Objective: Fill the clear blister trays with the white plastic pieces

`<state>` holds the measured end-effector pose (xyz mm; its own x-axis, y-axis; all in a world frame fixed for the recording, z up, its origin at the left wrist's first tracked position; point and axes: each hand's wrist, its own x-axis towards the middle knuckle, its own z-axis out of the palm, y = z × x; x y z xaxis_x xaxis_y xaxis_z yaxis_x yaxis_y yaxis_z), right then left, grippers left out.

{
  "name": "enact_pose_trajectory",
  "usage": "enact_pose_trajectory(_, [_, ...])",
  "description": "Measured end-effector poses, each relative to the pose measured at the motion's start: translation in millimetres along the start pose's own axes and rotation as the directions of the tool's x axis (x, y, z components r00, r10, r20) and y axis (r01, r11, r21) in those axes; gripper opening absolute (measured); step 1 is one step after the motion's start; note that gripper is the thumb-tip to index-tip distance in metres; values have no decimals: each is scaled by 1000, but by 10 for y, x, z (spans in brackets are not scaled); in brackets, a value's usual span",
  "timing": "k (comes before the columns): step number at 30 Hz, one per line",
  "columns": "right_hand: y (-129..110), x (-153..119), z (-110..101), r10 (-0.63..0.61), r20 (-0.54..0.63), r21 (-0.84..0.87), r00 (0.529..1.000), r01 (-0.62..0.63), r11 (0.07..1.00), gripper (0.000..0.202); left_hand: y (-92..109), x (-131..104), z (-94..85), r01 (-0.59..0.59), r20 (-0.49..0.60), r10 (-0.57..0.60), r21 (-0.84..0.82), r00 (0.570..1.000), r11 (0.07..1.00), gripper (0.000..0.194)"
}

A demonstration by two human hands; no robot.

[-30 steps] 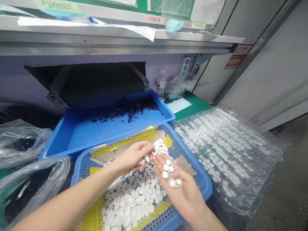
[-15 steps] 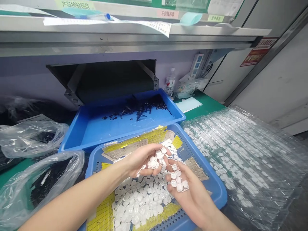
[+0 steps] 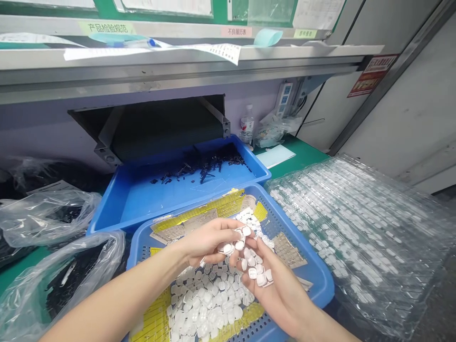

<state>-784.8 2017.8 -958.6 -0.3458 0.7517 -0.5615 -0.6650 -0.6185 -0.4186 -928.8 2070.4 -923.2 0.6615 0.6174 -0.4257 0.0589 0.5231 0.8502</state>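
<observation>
Both my hands are cupped together over a blue perforated basket [image 3: 322,280]. My left hand [image 3: 213,237] curls around several small white plastic pieces [image 3: 239,241], its thumb lying over them. In the palm of my right hand [image 3: 274,280] rest more small white plastic pieces [image 3: 257,270], its fingers bent up toward the left hand. The fingertips of the two hands meet or nearly meet. Below them, a heap of the same white pieces [image 3: 206,304] covers the basket floor, with some also at its far corner. Yellow tape and cardboard line parts of the basket.
Behind the basket stands a blue tray [image 3: 142,199] with loose black parts. Clear plastic trays [image 3: 370,228] filled with white pieces are stacked at right. Plastic bags [image 3: 92,266] of black parts lie at left. A bottle [image 3: 247,126] stands at the back, under a metal shelf [image 3: 171,76].
My left thumb has closed down over the pieces in that hand. In the right palm, the white pieces have shifted. The view has tilted slightly upward.
</observation>
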Motion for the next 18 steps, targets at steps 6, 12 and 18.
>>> enact_pose_trajectory(6, [-1,-27,-7,-15,-9,-10,1000,15,1000,24,4,-8,-1,-14,27,10,165,1000,986,28])
enact_pose_trajectory(12, [-7,-50,19,-40,115,-110,993,53,992,28,6,-49,133,-134,67,115,485,991,864,28])
enact_pose_trajectory(18, [1,-32,30,-31,93,-158,995,45,986,20,-27,-63,76,-22,43,7,360,999,933,39])
